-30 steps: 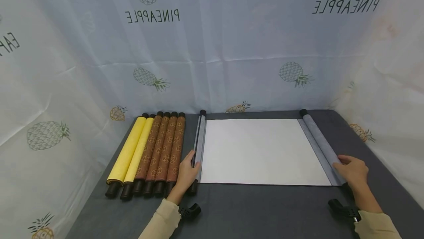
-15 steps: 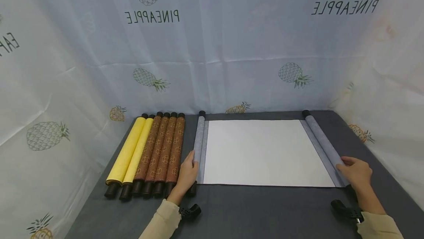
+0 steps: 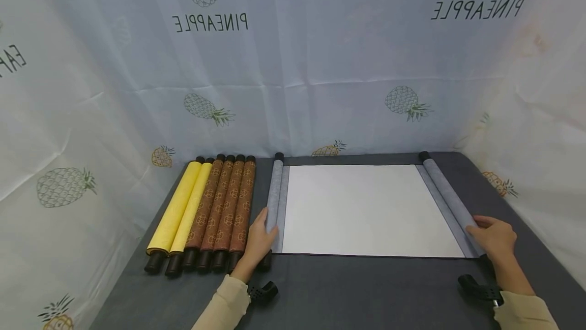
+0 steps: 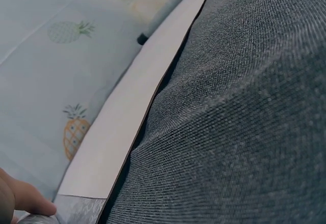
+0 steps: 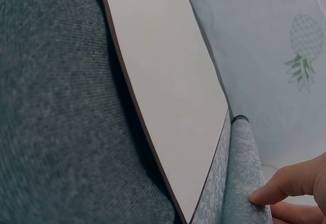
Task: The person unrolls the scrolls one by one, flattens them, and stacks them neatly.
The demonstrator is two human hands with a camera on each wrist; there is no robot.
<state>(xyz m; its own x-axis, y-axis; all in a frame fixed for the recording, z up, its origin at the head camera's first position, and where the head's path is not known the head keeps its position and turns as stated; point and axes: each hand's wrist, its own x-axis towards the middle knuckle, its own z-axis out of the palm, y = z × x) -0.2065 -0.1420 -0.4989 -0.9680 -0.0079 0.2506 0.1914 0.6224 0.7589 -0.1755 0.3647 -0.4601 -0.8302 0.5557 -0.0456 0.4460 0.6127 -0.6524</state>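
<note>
A hanging scroll lies partly unrolled across the dark cloth, its white sheet blank and bordered by grey-blue patterned strips. My left hand grips the near part of its left roller, thumb on the inner side. At the other end, my right hand holds the thicker right roll near its lower end. Both have black end knobs. In the right wrist view, the thumb and fingers pinch the floral-patterned roll. The left wrist view catches only part of the left hand at the corner.
Left of the scroll, two yellow rolled scrolls and several brown patterned ones lie side by side. A pineapple-print curtain hangs behind and at both sides. The grey cloth-covered table extends in front.
The left roller has turned, so grey-blue backing now covers its dark rod. The white sheet, right roll and right hand have shifted slightly right; the left hand stays nearly in place.
</note>
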